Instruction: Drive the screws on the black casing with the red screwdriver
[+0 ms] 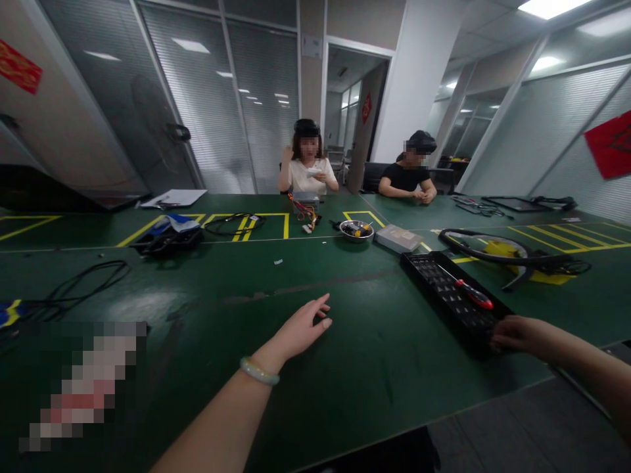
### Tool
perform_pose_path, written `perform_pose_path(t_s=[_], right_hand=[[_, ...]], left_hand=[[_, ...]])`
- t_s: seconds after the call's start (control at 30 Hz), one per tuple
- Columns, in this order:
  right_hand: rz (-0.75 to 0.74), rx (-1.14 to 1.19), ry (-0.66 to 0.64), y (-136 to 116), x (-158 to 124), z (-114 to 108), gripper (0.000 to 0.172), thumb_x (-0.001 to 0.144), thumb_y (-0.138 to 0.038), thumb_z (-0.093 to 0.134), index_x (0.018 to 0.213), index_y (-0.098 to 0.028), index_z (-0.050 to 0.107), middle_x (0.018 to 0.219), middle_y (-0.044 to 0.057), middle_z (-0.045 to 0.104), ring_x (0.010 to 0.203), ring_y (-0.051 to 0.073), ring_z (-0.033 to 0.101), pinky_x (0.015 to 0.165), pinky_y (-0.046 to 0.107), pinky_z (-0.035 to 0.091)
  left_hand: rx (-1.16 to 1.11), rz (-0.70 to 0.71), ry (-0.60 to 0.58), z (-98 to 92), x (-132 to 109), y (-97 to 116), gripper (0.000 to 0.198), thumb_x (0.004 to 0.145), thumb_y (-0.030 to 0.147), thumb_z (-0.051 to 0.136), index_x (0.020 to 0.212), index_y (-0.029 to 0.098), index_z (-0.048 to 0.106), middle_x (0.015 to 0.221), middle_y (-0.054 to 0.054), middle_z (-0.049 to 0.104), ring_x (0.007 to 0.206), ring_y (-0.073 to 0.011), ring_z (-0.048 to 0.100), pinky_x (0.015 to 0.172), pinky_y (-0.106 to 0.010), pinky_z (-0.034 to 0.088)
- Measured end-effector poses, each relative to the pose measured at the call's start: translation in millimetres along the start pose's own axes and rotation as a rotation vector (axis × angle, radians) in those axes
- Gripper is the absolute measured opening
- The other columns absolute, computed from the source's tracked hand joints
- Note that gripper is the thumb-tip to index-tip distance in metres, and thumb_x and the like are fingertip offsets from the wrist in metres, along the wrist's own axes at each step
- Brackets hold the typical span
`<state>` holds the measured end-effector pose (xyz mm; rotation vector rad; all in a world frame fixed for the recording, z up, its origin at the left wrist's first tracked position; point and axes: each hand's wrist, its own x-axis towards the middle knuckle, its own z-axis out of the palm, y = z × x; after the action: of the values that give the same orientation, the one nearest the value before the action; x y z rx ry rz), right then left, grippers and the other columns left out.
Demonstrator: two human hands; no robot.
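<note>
My left hand [304,326], a pale bangle on its wrist, hovers over or rests on the green table [374,368]; which of the two I cannot tell. Its fingers are stretched out and hold nothing. At the right, my right hand [513,334] is closed on the near end of a long black tray [451,318], its fingertips partly hidden. The tray slants away toward the table's middle, with rows of small pale marks or pieces inside. Across it lies a red and black screwdriver [474,293], its shaft pointing away from me.
Beyond the tray are a grey box [398,238] and a metal bowl [355,237] of small parts. A black hose loop [486,236] lies right. Left are cables [93,279] and a black-and-blue item [170,236]. A power supply [306,200] with wires sits before two seated people [308,174].
</note>
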<state>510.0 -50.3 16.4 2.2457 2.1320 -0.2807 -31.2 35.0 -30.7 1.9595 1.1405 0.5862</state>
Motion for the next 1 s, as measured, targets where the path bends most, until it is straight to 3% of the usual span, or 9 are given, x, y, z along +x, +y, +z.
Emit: perform_pose_path(t_s=[0.13,0.43,0.57,0.73,0.87,1.0], right_hand=[[-0.037,0.072,-0.100,2.8,-0.7,9.7,0.036,0.086,-0.055,0.048,0.080,-0.029,0.073,0.096,0.010,0.070,0.085,0.029,0.068,0.077,0.039,0.053],[-0.035,0.039,0.091,7.6,9.3,28.1,0.043,0.093,-0.050,0.039,0.097,-0.024,0.072,0.109,0.014,0.069,0.109,0.033,0.061,0.099,0.044,0.044],[-0.015,0.067,0.076,1.4,8.4,24.6,0.046,0.093,-0.053,0.039,0.094,-0.021,0.073,0.105,0.013,0.071,0.102,0.029,0.065,0.093,0.036,0.046],[0.133,0.178,0.030,-5.5,7.4,19.4,0.043,0.092,-0.052,0.045,0.097,-0.022,0.074,0.104,0.011,0.073,0.094,0.026,0.067,0.081,0.030,0.048],[0.226,0.215,0.033,-5.5,9.4,17.9,0.039,0.091,-0.049,0.049,0.105,-0.022,0.074,0.108,0.011,0.074,0.095,0.027,0.067,0.077,0.029,0.047],[0.342,0.194,0.055,-5.9,18.0,14.3,0.050,0.094,-0.053,0.043,0.122,-0.020,0.068,0.107,0.015,0.073,0.092,0.028,0.067,0.073,0.032,0.044]], left_hand=[[0.005,-0.005,-0.004,1.0,0.3,-3.0,0.066,0.093,0.042,0.054,0.153,0.028,0.032,0.139,-0.008,0.054,0.121,-0.0229,0.055,0.102,-0.039,0.045],[-0.013,-0.012,0.002,0.5,-1.1,0.6,0.066,0.092,0.041,0.055,0.153,0.026,0.033,0.137,-0.008,0.055,0.120,-0.0219,0.055,0.104,-0.038,0.044],[-0.026,0.003,0.014,1.7,0.0,1.1,0.067,0.091,0.038,0.056,0.152,0.025,0.034,0.136,-0.008,0.055,0.119,-0.0210,0.055,0.105,-0.037,0.043],[-0.032,0.007,0.012,2.0,0.8,-2.2,0.065,0.091,0.040,0.056,0.152,0.027,0.036,0.135,-0.007,0.056,0.119,-0.0211,0.055,0.104,-0.037,0.043],[-0.024,-0.006,0.009,2.2,0.3,-4.3,0.066,0.092,0.043,0.055,0.152,0.028,0.034,0.137,-0.007,0.055,0.121,-0.0218,0.054,0.104,-0.037,0.043],[-0.026,-0.013,0.005,2.1,0.1,-4.7,0.067,0.092,0.044,0.055,0.153,0.029,0.033,0.137,-0.007,0.055,0.121,-0.0220,0.054,0.103,-0.037,0.043]])
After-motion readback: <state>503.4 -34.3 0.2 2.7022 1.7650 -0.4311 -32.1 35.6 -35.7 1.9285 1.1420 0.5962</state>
